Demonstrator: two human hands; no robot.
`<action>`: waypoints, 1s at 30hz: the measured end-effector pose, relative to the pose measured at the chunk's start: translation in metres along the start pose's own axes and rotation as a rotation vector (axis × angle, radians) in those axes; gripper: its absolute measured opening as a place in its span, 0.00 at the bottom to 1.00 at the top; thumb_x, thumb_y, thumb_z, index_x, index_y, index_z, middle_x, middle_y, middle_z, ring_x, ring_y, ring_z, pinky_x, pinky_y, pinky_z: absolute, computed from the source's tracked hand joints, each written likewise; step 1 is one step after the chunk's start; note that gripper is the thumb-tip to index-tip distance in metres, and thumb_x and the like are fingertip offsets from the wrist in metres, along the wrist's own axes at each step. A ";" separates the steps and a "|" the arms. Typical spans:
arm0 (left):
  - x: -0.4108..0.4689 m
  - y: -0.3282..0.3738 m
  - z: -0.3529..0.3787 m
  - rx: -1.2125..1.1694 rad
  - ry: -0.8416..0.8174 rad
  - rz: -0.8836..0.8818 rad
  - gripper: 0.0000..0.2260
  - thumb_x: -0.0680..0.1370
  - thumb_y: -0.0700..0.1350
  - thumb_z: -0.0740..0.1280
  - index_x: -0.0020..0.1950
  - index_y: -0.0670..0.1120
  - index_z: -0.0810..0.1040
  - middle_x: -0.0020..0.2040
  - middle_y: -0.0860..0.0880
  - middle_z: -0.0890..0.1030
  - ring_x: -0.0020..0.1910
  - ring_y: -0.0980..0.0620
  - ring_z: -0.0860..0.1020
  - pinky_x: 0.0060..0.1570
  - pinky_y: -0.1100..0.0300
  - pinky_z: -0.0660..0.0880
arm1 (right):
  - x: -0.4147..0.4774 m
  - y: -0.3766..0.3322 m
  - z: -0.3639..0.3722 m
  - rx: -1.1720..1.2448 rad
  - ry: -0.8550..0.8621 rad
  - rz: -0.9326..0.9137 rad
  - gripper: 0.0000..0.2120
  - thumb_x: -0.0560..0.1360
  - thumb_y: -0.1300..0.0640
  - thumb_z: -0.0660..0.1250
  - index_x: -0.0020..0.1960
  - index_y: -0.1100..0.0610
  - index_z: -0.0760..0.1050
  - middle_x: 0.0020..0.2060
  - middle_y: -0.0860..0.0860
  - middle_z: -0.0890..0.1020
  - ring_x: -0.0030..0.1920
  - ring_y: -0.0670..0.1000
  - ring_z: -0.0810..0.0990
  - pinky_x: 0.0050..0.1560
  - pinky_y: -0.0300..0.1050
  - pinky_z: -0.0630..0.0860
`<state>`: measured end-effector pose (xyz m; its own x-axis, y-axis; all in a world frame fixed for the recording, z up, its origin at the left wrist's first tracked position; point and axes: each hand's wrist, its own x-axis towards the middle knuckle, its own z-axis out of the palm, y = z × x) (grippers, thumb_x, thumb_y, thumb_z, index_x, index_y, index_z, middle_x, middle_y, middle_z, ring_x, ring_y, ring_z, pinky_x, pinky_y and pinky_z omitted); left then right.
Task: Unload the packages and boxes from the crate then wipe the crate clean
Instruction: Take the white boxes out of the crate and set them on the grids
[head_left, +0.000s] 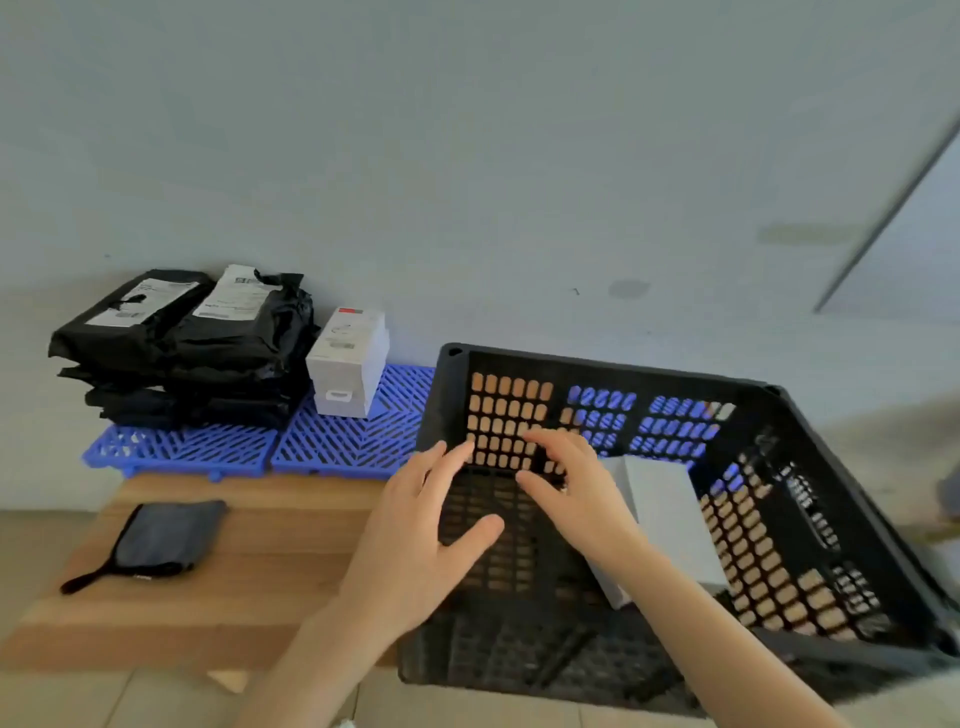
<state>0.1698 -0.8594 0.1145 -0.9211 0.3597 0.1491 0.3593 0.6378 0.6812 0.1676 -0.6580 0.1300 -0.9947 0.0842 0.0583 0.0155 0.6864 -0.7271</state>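
Evidently unloading is nearly done: one white box (670, 519) still lies in the black crate (597, 364), just beside the right hand (566, 493). It and the left hand (431, 525) reach in, fingers spread, holding nothing. Next, I judge, that box needs gripping and lifting out.

No text can be read. A white shipping label (236, 293) is carried on each of the two topmost black packages (171, 343), but the print and codes are blurred. A red strip (350, 310) and a small sticker (340, 344) are seen on the upper white box (358, 364), both illegible.
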 end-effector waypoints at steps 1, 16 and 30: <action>-0.010 0.007 0.006 0.099 -0.031 0.027 0.34 0.72 0.73 0.55 0.75 0.66 0.54 0.77 0.64 0.51 0.77 0.61 0.44 0.76 0.53 0.50 | -0.015 0.008 -0.008 -0.015 -0.047 0.006 0.21 0.78 0.49 0.66 0.70 0.46 0.69 0.67 0.43 0.69 0.68 0.44 0.68 0.68 0.42 0.66; -0.054 0.020 0.035 0.713 -0.168 0.164 0.16 0.82 0.59 0.54 0.67 0.57 0.71 0.55 0.56 0.80 0.60 0.51 0.76 0.71 0.29 0.47 | -0.132 0.065 -0.044 -0.863 -0.201 0.034 0.18 0.81 0.38 0.47 0.68 0.42 0.60 0.61 0.45 0.75 0.66 0.53 0.71 0.68 0.77 0.45; -0.097 0.002 0.012 0.810 -0.032 0.378 0.21 0.77 0.55 0.68 0.69 0.55 0.74 0.44 0.49 0.84 0.45 0.48 0.83 0.60 0.27 0.67 | -0.181 0.043 -0.010 -0.773 -0.024 0.072 0.23 0.78 0.35 0.44 0.65 0.40 0.67 0.58 0.42 0.77 0.63 0.47 0.73 0.72 0.70 0.47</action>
<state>0.2613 -0.8846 0.0928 -0.7195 0.6545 0.2322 0.6449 0.7538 -0.1262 0.3497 -0.6368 0.0947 -0.9903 0.1385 0.0079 0.1380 0.9895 -0.0438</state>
